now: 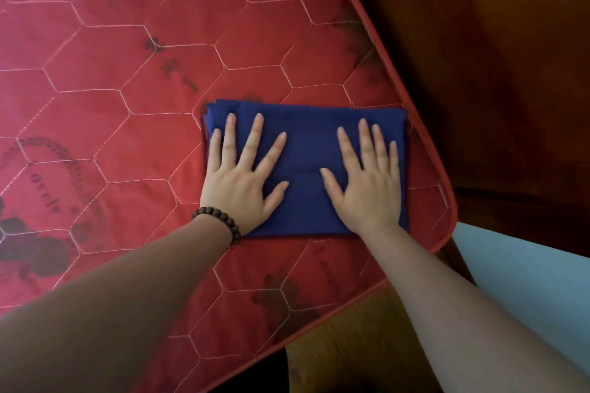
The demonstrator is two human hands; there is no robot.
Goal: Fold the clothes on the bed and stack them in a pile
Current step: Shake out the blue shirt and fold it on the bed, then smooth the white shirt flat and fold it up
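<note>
Head view: folded blue garment (306,150) lies under both flat, spread hands; left hand (241,182), right hand (370,188).

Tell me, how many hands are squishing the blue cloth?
2. The left hand lies flat on the blue cloth's left part; the right hand lies flat on its right part.

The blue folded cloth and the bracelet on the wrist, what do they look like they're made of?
The blue folded cloth looks like thin woven fabric, perhaps cotton: matte, with crisp layered edges. The bracelet looks like wooden beads: round, brown, dull sheen, though resin is possible.
</note>
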